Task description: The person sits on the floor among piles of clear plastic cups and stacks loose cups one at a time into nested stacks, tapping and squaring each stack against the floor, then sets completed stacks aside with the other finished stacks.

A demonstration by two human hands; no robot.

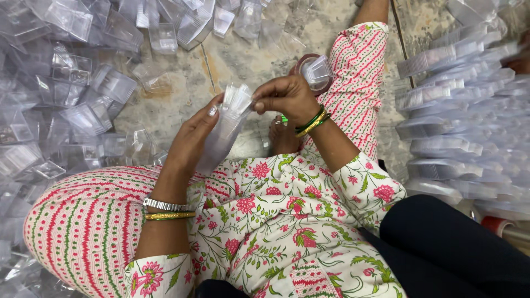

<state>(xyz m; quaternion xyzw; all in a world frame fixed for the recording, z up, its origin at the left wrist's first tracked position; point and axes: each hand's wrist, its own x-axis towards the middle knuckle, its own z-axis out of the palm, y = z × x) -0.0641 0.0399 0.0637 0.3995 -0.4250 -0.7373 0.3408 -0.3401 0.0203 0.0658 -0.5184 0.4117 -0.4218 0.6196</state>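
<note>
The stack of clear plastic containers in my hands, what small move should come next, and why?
Probably press the top piece down with the right hand: its fingertips pinch the upper end of the nested stack of clear plastic containers, which the left hand cradles from below, tilted.

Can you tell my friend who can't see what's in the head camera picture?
A seated person's left hand holds a nested stack of clear plastic cups while the right hand pinches its top. Loose clear containers litter the stone floor on one side; neat stacks stand on the other.
</note>
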